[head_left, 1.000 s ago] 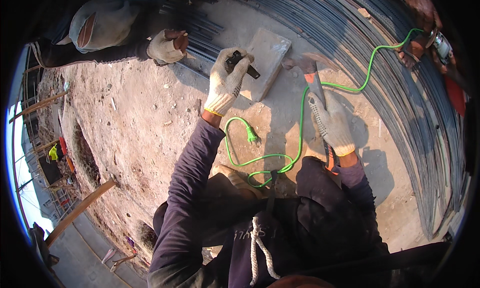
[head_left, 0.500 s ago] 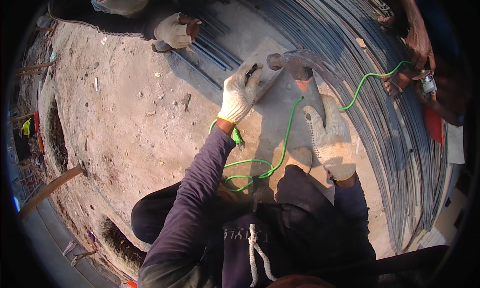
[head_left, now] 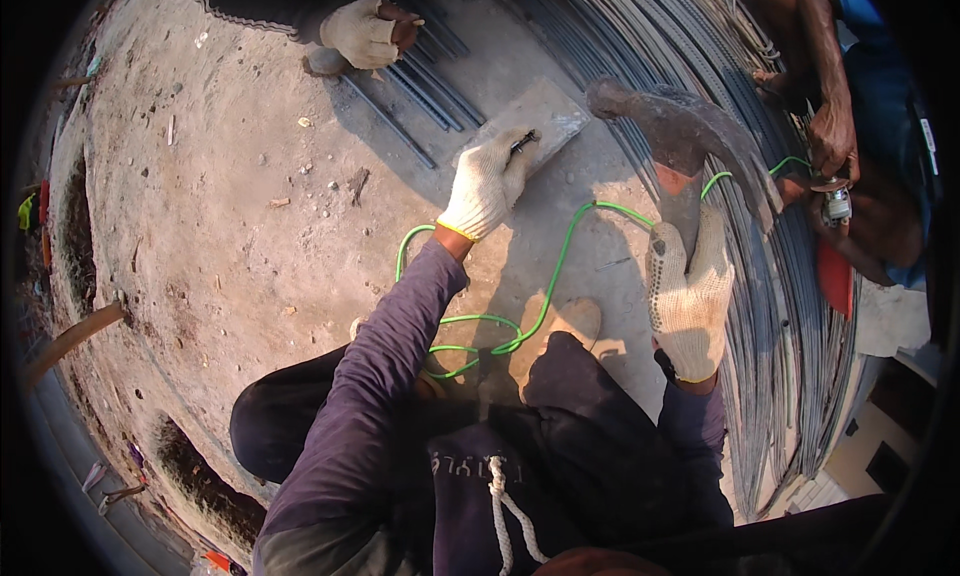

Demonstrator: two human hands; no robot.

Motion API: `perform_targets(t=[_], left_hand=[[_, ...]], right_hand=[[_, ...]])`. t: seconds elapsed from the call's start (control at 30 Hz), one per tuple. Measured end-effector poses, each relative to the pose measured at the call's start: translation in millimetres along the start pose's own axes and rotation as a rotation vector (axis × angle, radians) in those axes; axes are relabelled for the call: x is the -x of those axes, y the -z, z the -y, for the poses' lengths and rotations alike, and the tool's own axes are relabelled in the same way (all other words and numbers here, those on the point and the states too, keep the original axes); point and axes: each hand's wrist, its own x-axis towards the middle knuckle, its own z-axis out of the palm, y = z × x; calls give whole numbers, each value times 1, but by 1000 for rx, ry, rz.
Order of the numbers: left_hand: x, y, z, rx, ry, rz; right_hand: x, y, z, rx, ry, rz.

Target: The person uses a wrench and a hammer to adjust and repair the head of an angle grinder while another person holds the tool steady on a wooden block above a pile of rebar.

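My left hand (head_left: 480, 188), in a cream knit glove, pinches a small dark metal piece (head_left: 521, 144) at the near end of a pale concrete block (head_left: 555, 124). My right hand (head_left: 690, 296), gloved too, grips a hammer (head_left: 678, 146), its head raised to the block's right, large and close to the camera. A green cord (head_left: 558, 276) runs in loops on the dusty concrete between my hands and knees, then off to the right behind the hammer.
Steel rods (head_left: 780, 356) curve along the right; shorter bars (head_left: 385, 118) lie beyond the block. A co-worker's gloved hand (head_left: 362, 34) is at upper left, another's bare hand (head_left: 832, 141) holds a small metal device at right. Wooden stake (head_left: 75, 341) and holes (head_left: 205, 476) lie left.
The hammer has risen toward the camera and swung rightward, its head now larger in view. My left hand stays closed on the dark piece by the block. The view has shifted slightly.
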Motion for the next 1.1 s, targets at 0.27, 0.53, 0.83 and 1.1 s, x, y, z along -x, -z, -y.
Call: perform_targets(t=[0.27, 0.53, 0.83, 1.1], left_hand=[[-9, -5, 0, 34, 33, 28], [7, -5, 4, 5, 41, -14], [-1, 1, 14, 8, -3, -45], [-8, 10, -5, 367, 248, 157]], right_hand=[[-21, -17, -7, 368, 96, 124], [6, 21, 25, -489, -146, -307], [-5, -15, -54, 482, 279, 88], [2, -18, -51, 105, 191, -133]])
